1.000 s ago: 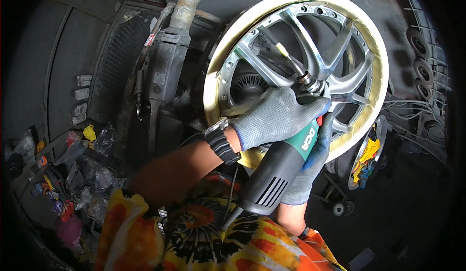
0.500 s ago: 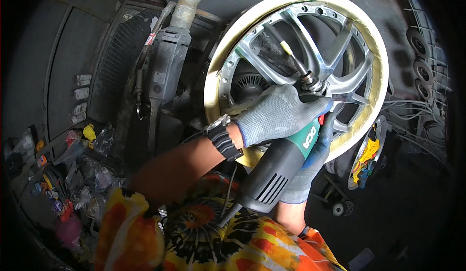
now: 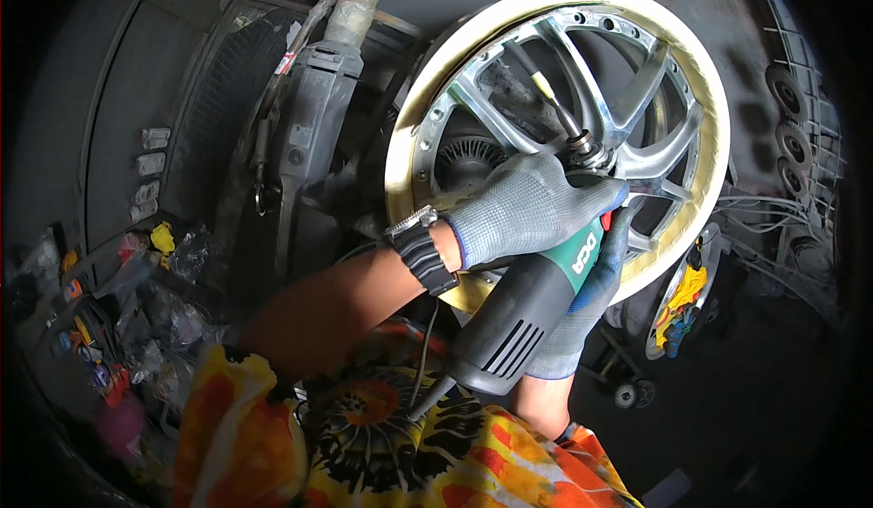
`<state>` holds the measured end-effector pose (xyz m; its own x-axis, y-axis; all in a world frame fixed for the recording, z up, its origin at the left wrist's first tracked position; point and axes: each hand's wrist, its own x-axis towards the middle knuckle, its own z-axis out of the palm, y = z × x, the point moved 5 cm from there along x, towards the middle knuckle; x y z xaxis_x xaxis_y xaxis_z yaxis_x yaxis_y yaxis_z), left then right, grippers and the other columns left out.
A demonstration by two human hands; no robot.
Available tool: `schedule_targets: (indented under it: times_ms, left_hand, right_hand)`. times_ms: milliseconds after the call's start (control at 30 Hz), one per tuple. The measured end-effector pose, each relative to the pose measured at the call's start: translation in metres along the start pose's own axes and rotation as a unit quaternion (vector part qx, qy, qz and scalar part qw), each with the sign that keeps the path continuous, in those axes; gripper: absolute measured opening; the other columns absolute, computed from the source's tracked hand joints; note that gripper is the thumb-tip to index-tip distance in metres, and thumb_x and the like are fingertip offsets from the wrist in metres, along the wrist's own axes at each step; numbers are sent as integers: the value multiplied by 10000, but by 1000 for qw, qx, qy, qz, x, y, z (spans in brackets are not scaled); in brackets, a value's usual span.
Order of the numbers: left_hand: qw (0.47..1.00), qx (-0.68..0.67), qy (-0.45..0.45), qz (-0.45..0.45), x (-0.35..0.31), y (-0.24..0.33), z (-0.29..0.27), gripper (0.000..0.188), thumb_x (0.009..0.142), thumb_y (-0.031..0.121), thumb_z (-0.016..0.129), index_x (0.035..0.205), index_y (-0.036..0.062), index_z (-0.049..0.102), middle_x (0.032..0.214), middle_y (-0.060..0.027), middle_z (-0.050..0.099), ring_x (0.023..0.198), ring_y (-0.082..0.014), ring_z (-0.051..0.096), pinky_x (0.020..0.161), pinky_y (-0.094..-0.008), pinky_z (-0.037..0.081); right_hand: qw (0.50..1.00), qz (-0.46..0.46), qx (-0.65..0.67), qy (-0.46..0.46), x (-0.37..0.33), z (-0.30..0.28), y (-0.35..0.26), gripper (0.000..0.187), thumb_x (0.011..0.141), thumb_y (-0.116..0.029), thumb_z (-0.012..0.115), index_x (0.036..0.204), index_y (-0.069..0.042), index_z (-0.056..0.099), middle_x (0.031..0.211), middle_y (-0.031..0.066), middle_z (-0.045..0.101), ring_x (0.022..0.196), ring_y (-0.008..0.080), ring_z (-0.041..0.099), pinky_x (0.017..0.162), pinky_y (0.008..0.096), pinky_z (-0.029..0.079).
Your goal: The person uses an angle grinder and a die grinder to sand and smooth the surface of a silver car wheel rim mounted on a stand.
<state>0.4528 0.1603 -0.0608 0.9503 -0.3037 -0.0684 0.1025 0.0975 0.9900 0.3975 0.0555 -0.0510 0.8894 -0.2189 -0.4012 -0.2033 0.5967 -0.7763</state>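
Note:
A green and black die grinder (image 3: 509,321) is held slantwise across a silver spoked wheel (image 3: 577,71). Pale yellow tape or film covers the wheel's rim (image 3: 714,130). My left hand (image 3: 518,203), in a grey knit glove, is closed over the grinder's front end. Along the tool's right side my right hand (image 3: 587,312), in a grey and blue glove, grips its body; most of those fingers are hidden beneath. From the grinder's nose a thin shaft (image 3: 566,119) with a yellow and white band reaches between two spokes. I cannot tell whether its dark tip touches metal.
A large grey machine arm (image 3: 314,117) stands left of the wheel. Plastic bags and clutter (image 3: 164,326) lie at the lower left. Round discs (image 3: 791,130) hang on a wire rack at right. A tray with yellow cloth (image 3: 687,285) and a small caster (image 3: 627,394) are lower right.
Both hands keep the same grip on the grinder. The whole view has shifted slightly, and the shaft stays between the same spokes.

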Motion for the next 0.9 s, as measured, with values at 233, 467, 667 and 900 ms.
schedule_targets:
  times_ms: [233,467,667,900]
  left_hand:
    - [999,41,-5,-35,-9,-9,-7,476,983,465,651,1216,50,672,976,-204,744,959,-310,754,852,-386,577]
    - [992,121,-24,2,-4,-4,-6,466,998,474,616,1229,73,674,971,-186,751,946,-294,758,866,-387,576]
    - [997,24,-34,-69,-9,-15,-7,420,1016,459,591,1230,110,684,978,-174,748,952,-306,751,871,-398,572]
    - [994,85,-68,-29,-4,-7,-6,401,1017,438,599,1200,95,699,991,-190,743,968,-316,746,870,-401,570]
  right_hand:
    - [999,36,-26,-17,2,-2,8,476,1119,-410,432,1402,-40,532,1293,112,653,1160,181,649,1008,330,529]
    - [999,33,4,-32,2,-2,7,475,1119,-403,435,1408,-39,527,1300,116,650,1169,188,645,1020,337,526]
    - [999,38,-6,-23,-1,-2,11,476,1119,-406,433,1410,-41,524,1308,118,645,1173,193,643,1030,344,520]
    - [999,24,-18,-15,-1,-2,8,470,1118,-410,432,1384,-37,539,1277,117,660,1154,188,653,1016,336,527]
